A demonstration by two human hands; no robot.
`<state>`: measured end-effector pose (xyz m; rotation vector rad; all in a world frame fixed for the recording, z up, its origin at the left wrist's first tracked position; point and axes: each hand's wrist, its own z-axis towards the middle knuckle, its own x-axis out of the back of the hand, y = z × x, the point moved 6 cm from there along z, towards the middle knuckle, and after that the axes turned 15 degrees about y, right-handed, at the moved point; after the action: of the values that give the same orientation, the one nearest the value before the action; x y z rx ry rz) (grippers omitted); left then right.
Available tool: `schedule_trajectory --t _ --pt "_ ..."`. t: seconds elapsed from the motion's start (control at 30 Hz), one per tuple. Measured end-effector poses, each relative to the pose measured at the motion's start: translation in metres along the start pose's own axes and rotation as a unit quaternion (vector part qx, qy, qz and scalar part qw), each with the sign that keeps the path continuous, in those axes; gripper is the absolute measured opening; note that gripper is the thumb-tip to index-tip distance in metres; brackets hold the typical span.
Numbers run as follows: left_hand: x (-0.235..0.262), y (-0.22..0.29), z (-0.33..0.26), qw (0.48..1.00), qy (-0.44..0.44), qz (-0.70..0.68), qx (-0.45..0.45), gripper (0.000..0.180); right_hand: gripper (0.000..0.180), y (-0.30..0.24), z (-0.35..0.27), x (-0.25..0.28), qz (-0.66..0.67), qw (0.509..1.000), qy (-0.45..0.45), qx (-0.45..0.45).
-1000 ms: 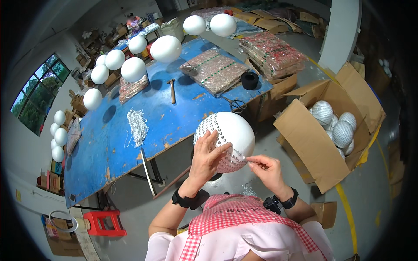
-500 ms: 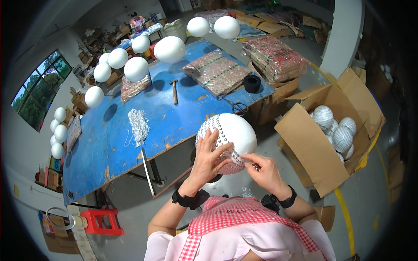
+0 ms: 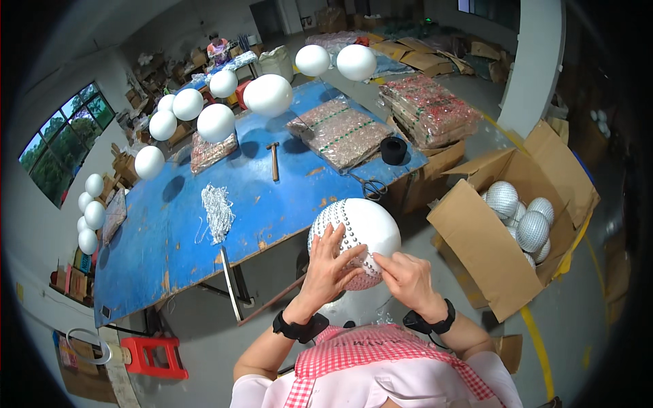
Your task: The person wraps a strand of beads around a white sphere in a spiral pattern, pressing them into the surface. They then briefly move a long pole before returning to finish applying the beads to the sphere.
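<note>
In front of me is a large white ball, its left and lower sides covered with rows of small silvery beads. My left hand lies against the beaded side, open, with its fingers spread over the rows. At the ball's right front, my right hand is closed, its index fingertip pressed to the end of a bead string. The rest of that string is hidden by my fingers. What supports the ball from below is mostly out of sight.
A worn blue table carries a bundle of white bead strings, a hammer, scissors, a black roll and plastic-wrapped packs. White balls rise above it. At right, a carton holds beaded balls; a red stool stands lower left.
My right hand has shifted slightly, its index finger now straighter against the bead row. My left hand keeps its place on the ball. The whole view has tilted, so the scene sits lower.
</note>
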<state>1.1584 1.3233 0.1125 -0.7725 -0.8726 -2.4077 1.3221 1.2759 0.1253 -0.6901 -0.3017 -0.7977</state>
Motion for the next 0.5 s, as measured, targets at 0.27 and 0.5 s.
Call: schedule_trajectory --t 0.27,0.5 --pt "-0.0005 -0.0062 0.0060 0.998 -0.002 -0.046 0.033 0.052 0.033 -0.0061 -0.0045 -0.0065 -0.069 0.996 -0.033 0.049" --pt "0.0007 -0.0002 0.0073 1.000 -0.013 -0.015 -0.002 0.046 0.035 -0.0005 0.0001 -0.0039 -0.032 0.998 -0.028 0.041"
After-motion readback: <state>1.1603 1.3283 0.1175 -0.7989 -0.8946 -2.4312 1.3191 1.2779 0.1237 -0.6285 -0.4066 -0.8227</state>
